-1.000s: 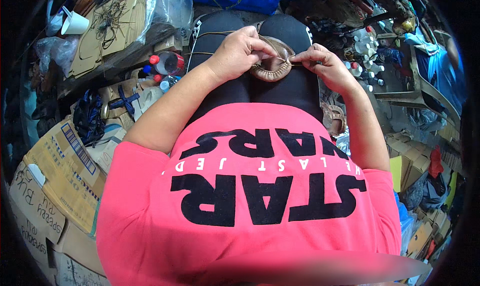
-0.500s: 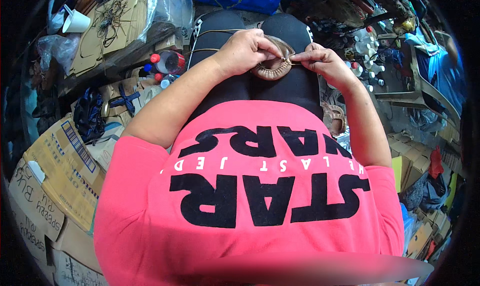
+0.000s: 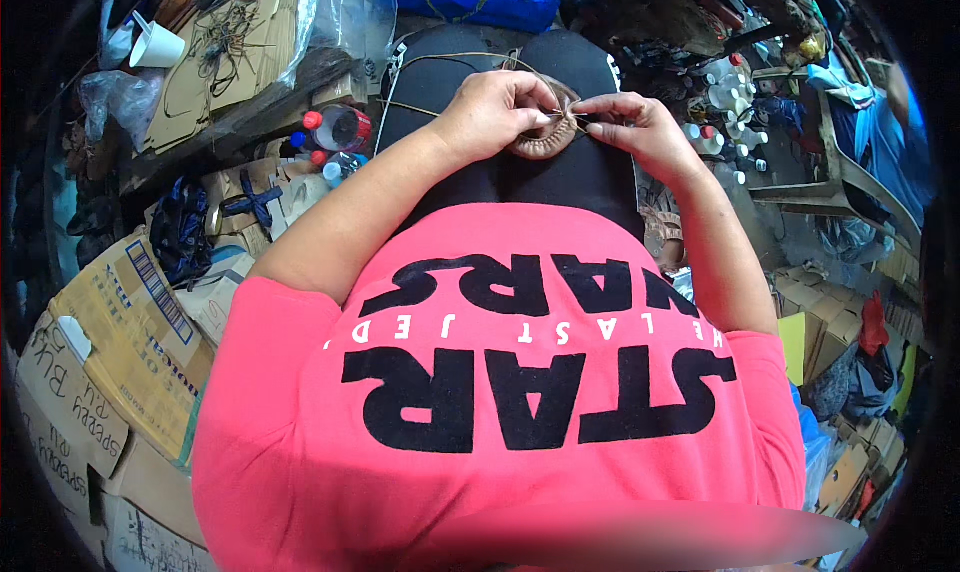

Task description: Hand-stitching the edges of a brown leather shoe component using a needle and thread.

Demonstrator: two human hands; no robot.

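on the lap, a tan woven piece (image 3: 548, 140) sits pinched between left hand (image 3: 490, 112) and right hand (image 3: 640, 132), perhaps with thin cord; cardboard boxes (image 3: 110, 342) and bottles (image 3: 335, 132) crowd the floor.

Tan woven leather piece (image 3: 545, 137) w/ rough braided edge, matt pink cotton tee (image 3: 520, 412), brown cardboard boxes (image 3: 120, 332), glossy plastic bottles (image 3: 335, 132)

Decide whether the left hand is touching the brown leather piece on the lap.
Touching. The head view shows the left hand lying on the brown leather piece, its fingers overlapping its upper edge with no gap visible.
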